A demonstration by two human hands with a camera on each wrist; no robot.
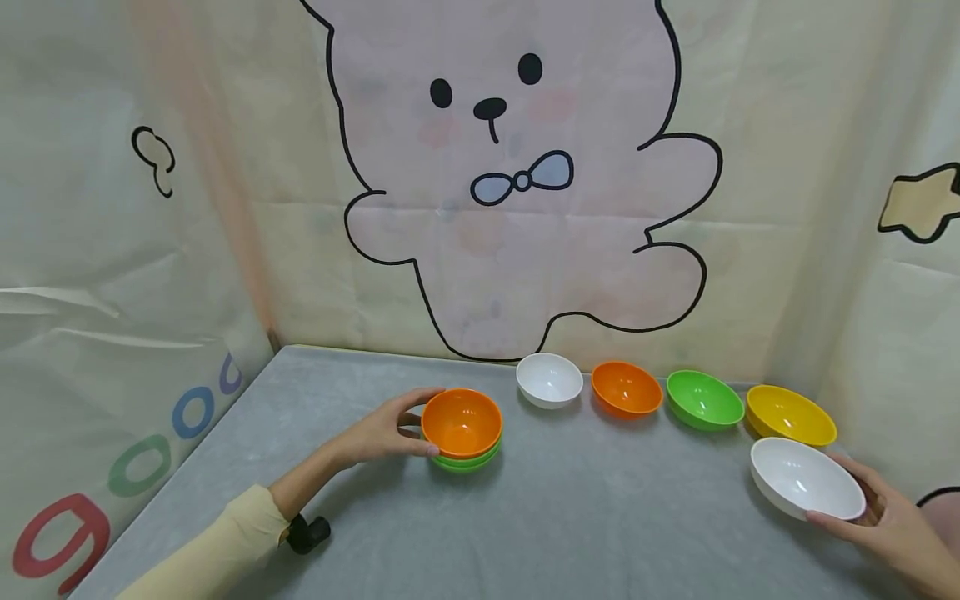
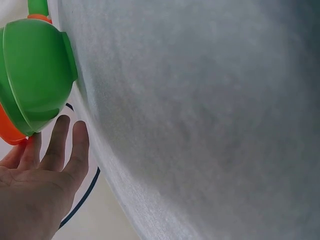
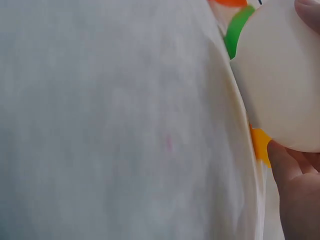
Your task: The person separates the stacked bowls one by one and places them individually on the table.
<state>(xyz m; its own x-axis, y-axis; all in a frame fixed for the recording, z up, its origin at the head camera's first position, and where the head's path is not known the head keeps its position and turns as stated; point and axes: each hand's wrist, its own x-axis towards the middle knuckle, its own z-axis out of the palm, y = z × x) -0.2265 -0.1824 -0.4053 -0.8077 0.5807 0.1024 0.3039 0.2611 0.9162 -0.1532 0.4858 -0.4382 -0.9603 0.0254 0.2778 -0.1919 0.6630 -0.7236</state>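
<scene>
Held bowl (image 1: 806, 479) white; stacked bowls (image 1: 461, 429) orange, green; cloth (image 1: 600, 517) grey.

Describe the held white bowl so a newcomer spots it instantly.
On the grey table, look right, in front of the yellow bowl. The white bowl there is gripped by the right hand; the other white bowl stands untouched at the back.

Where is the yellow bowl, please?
In the head view, the yellow bowl is at the back row's right end, beside a green bowl, behind the white bowl in the right hand.
</scene>
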